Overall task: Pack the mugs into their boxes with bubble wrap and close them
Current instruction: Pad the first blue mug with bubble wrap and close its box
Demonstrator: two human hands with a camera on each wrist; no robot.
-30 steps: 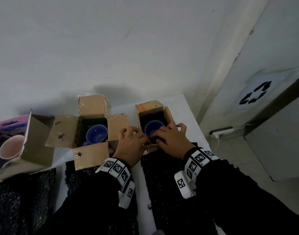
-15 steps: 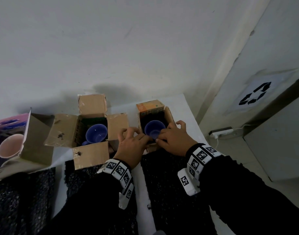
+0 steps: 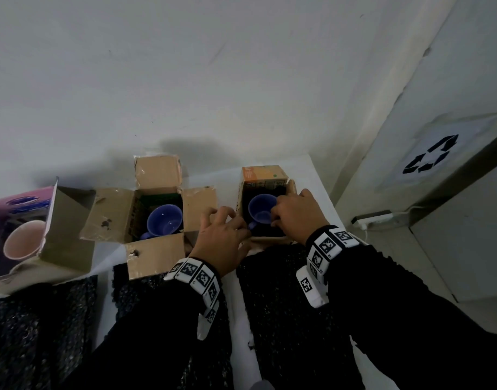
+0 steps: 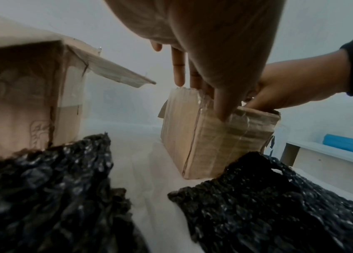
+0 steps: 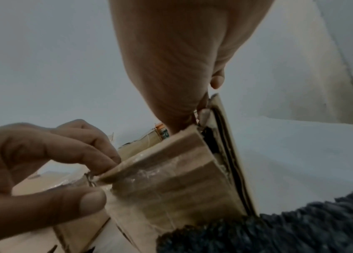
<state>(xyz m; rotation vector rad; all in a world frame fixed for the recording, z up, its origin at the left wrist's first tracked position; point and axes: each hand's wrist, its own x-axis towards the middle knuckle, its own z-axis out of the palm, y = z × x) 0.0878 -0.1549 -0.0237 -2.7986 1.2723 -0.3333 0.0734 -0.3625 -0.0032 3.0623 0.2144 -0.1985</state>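
The white table (image 3: 312, 175) runs from 6 o'clock up toward 12 in the head view and carries everything. Black bubble wrap (image 3: 284, 305) lies in sheets across its near side, one under each forearm and a third at about 8 o'clock. At 9 o'clock a pink printed box (image 3: 58, 220) lies tilted with a pink mug (image 3: 22, 243) inside it. Just right of it, at about 10 o'clock, sits the middle cardboard box (image 3: 157, 249) with all four flaps spread, a blue mug (image 3: 164, 223) upright in it. At about 1 o'clock from the picture's centre stands the small brown box (image 3: 265, 175) with an orange label on its far flap; a second blue mug (image 3: 260, 208) sits upright inside, dark lining round it. Both hands are on this box. The left hand (image 3: 222, 237) has its fingers curled over the near left corner, thumb pressed on the outer wall and fingertips (image 5: 104, 162) on the top edge, pinching the cardboard. The right hand (image 3: 295, 215) reaches in from the box's right side, fingers bent down past the rim beside the mug; what they have hold of inside is hidden, so I cannot tell its grasp.
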